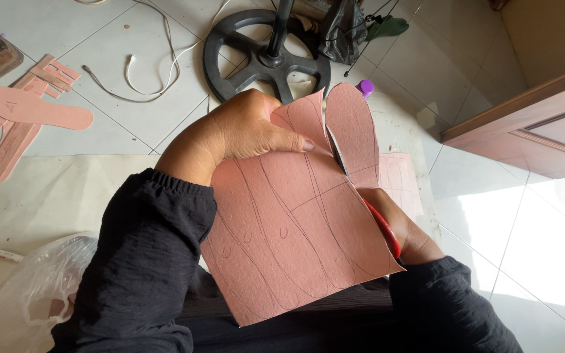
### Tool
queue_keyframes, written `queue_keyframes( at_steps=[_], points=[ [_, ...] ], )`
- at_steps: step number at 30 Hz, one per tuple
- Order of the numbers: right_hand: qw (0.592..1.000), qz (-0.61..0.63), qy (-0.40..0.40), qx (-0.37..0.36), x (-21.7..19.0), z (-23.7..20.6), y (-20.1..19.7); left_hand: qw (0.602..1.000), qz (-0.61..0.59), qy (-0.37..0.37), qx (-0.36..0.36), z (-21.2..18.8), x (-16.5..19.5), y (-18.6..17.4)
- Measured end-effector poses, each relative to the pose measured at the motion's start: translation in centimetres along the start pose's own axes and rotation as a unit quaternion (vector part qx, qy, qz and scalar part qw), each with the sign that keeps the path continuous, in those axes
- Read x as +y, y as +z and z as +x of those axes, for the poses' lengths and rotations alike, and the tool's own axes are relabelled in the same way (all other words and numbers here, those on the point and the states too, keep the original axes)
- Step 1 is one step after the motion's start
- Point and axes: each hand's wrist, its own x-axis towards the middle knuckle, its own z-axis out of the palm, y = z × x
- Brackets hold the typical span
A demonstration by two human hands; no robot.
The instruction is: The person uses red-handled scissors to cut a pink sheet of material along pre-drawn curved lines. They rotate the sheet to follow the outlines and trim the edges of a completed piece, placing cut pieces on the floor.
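The left hand [237,134] gripped the upper left edge of a pink fibreboard sheet [289,229], its thumb pressed flat across the face and its fingers [259,104] curled behind the top edge, so the sheet was pinched firmly between them. The sheet was held above the person's lap, tilted toward the camera, and carried thin pen lines curving across it along with a few small oval marks. At its upper right a rounded, sole-shaped flap [353,127] stood partly cut free, joined at its base and separated from the rest by a narrow slit. The right hand [403,229] sat mostly hidden behind the sheet's right edge, closed around the red handle of a pair of scissors [384,229]; the blades were not clearly visible and how far they stood apart could not be told. Both arms wore black sleeves [138,261]. On the tiled floor [119,78] to the left lay a cut pink insole [34,108] over several pink offcut strips [8,147]. A white cable [145,78] trailed near a black wheel-shaped stand base [266,55], just beside which sat a small purple cap [365,86]. A clear plastic bag [27,294] lay at the lower left, and a brown wooden frame [524,124] ran along the right.
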Motion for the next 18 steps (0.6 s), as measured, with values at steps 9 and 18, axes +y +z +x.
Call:
queue_keyframes(
  at_steps=[9, 18],
  points=[
    [0.997, 0.054, 0.047, 0.004, 0.09, 0.36, 0.92, 1.000, -0.012, 0.000, 0.014, 0.35, -0.76, 0.14],
    [1.000, -0.004, -0.001, -0.010, -0.18, 0.46, 0.63, 0.999, -0.022, 0.017, 0.020, 0.29, -0.96, 0.06]
  ],
)
